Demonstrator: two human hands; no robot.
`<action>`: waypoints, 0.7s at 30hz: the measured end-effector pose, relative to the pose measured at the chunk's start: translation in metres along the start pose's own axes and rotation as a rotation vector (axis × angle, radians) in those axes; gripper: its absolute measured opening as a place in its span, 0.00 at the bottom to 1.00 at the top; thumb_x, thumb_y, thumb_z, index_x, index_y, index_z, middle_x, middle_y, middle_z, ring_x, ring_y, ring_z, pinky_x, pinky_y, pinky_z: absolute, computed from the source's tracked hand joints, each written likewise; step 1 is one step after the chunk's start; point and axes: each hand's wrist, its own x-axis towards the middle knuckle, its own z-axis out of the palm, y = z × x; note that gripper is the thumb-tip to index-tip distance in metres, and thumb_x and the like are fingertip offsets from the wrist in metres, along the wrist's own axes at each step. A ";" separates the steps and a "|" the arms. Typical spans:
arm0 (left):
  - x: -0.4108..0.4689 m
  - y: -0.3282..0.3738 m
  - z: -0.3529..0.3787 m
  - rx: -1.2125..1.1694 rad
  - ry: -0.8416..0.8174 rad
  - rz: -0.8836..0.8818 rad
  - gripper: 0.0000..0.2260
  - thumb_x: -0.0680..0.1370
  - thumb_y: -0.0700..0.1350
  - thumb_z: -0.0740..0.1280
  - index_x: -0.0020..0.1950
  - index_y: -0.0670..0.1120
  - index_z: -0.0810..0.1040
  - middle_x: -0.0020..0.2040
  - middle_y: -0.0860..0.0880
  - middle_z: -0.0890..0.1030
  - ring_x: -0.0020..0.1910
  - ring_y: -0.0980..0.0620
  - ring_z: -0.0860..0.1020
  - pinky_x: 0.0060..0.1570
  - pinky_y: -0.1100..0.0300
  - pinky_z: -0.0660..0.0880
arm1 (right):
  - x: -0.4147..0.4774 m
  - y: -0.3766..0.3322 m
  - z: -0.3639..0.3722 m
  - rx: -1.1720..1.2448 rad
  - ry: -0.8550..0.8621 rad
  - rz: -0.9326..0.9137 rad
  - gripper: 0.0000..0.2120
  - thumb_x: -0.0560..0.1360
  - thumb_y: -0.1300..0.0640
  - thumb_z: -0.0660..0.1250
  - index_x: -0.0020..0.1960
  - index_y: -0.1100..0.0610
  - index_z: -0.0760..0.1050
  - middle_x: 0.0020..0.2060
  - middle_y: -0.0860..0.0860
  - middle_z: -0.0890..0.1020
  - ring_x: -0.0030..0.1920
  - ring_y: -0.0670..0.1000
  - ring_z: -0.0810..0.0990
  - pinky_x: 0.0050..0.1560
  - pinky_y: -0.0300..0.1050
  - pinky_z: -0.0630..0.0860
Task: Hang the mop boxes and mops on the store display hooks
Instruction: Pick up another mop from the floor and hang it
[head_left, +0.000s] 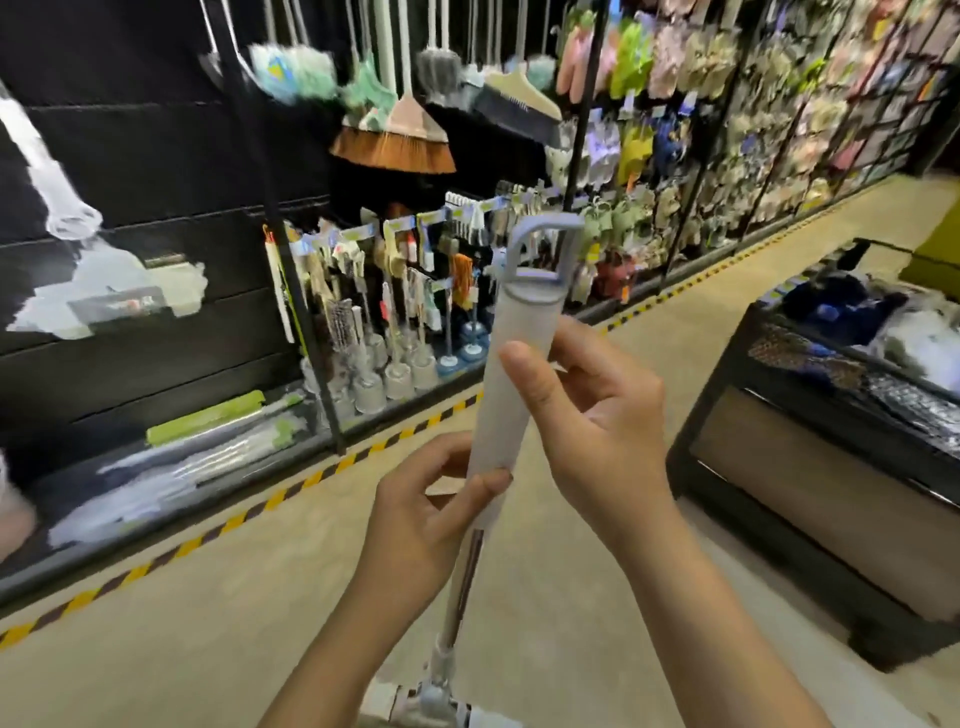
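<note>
Above the beige aisle floor (156, 649), the mop (498, 395) stands nearly upright between both hands. Right hand (597, 421) wraps the grey handle sleeve high up; left hand (431, 519) pinches its lower end just below.

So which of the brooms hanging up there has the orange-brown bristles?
The broom hanging lowest, left of centre, with a pinkish-tan head and orange-brown bristles fanned downward. The broom to its right has dark bristles on a beige head.
</note>
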 end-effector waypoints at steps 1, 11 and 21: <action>0.014 0.001 0.004 0.013 0.025 0.006 0.11 0.69 0.57 0.68 0.48 0.57 0.81 0.45 0.57 0.83 0.44 0.61 0.80 0.39 0.73 0.73 | 0.016 0.008 -0.003 0.034 -0.022 0.000 0.08 0.76 0.52 0.65 0.50 0.55 0.79 0.38 0.55 0.81 0.38 0.53 0.77 0.36 0.50 0.74; 0.114 0.016 -0.007 0.219 0.332 -0.021 0.07 0.65 0.62 0.67 0.42 0.69 0.80 0.44 0.62 0.83 0.44 0.63 0.81 0.41 0.71 0.76 | 0.145 0.062 0.023 0.336 -0.309 -0.035 0.10 0.75 0.49 0.66 0.48 0.54 0.81 0.38 0.51 0.82 0.39 0.51 0.80 0.38 0.46 0.77; 0.167 0.020 -0.090 0.158 0.488 -0.041 0.12 0.69 0.60 0.72 0.46 0.54 0.83 0.44 0.53 0.84 0.45 0.50 0.83 0.43 0.52 0.83 | 0.225 0.071 0.130 0.472 -0.519 -0.173 0.06 0.78 0.54 0.67 0.44 0.55 0.80 0.34 0.43 0.78 0.35 0.39 0.75 0.37 0.31 0.70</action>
